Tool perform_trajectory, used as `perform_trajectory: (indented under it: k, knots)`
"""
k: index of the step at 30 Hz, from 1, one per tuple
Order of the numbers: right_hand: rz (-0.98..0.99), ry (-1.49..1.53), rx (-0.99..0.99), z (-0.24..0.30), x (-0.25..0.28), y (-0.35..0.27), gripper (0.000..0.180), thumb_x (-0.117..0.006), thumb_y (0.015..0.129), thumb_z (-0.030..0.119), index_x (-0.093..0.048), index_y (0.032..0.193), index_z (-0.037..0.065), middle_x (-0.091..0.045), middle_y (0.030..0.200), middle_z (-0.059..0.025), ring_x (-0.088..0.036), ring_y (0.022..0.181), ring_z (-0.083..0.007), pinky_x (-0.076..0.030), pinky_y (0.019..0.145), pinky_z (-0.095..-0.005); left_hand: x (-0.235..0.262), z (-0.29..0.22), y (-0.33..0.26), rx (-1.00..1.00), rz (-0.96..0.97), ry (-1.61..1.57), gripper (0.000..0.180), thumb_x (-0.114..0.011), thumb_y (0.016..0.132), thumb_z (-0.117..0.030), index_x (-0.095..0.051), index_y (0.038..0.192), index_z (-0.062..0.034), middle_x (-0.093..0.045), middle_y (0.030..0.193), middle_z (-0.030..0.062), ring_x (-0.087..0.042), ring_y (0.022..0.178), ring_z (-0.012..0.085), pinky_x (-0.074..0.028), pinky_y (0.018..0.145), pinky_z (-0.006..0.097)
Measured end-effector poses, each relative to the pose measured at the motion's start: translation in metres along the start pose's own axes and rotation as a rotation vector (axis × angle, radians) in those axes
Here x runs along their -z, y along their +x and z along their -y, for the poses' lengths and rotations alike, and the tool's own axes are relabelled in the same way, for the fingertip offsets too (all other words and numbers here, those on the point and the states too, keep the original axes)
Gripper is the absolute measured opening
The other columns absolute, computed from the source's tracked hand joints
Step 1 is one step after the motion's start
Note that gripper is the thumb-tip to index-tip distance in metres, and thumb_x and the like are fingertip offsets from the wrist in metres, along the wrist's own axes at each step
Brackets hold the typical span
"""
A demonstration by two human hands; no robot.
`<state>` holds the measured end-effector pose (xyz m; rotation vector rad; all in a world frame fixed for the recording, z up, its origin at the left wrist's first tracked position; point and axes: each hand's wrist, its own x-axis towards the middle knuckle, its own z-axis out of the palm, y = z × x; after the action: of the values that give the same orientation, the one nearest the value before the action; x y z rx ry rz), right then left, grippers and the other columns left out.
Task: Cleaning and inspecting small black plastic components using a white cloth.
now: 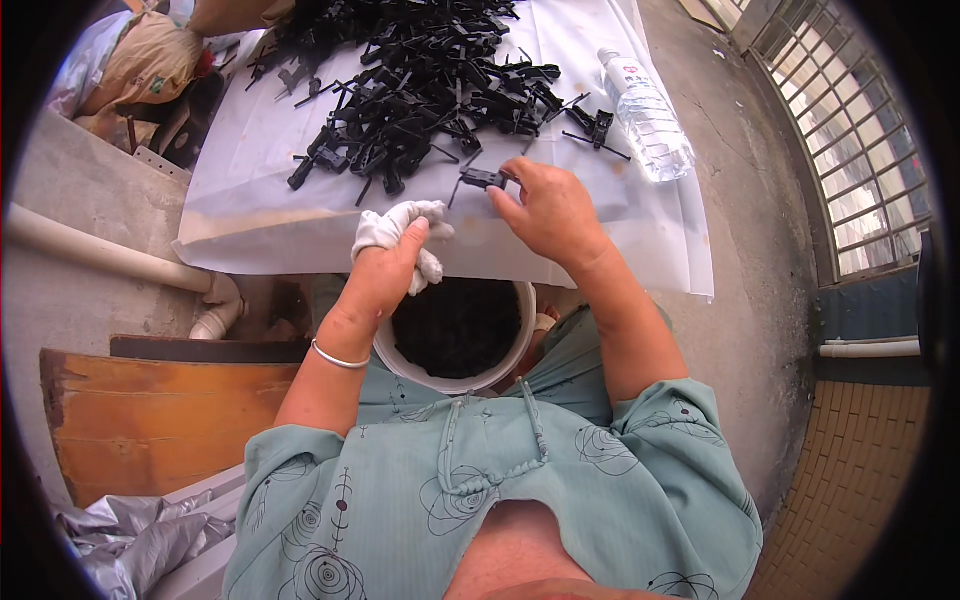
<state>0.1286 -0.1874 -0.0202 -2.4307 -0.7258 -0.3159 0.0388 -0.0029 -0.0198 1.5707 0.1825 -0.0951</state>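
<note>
Between the thumb and fingers of my right hand (550, 208) is a small black plastic part (482, 178) with thin arms sticking out, raised just over the near side of the table. White glove fabric (388, 228) covers the fingers of my left hand (392, 252), while its thumb is bare. That hand hovers by the table's front edge, fingers bent and apart, with nothing seen in them. A large heap of similar black plastic parts (420, 100) spreads over the table beyond both hands. One such part (597, 128) lies at the heap's right edge.
White plastic sheeting (650, 225) covers the table. A clear water bottle (655, 125) lies at its right. Below the front edge, between my knees, stands a white bucket (513, 365) with dark contents. An orange-brown board (170, 410) and a pipe (110, 250) are at left.
</note>
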Motion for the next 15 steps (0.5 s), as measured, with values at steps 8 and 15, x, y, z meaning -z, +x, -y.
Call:
perform_trajectory:
  k: [8,15]
  knots:
    - [0.094,0.449,0.417,0.014,0.008,-0.01,0.027,-0.062,0.075,0.008,-0.057,0.102,0.008,-0.061,0.081,-0.0099,-0.059,0.067,-0.0289,-0.048,0.058,-0.0373,0.003,-0.004,0.0,0.243,0.352,-0.812,0.02,-0.05,0.091,-0.018,-0.055,0.105,-0.0035,-0.063,0.078,0.007,-0.05,0.046,0.0051,-0.038,0.036,0.019]
    - [0.022,0.344,0.426,0.018,0.005,-0.014,0.037,-0.06,0.071,0.0,-0.057,0.106,0.008,-0.059,0.077,-0.0107,-0.058,0.063,-0.0265,-0.048,0.057,-0.0346,-0.014,-0.018,-0.01,0.101,0.148,-0.555,0.021,-0.054,0.089,-0.013,-0.052,0.107,-0.0028,-0.062,0.08,0.007,-0.046,0.046,0.0052,-0.036,0.036,0.019]
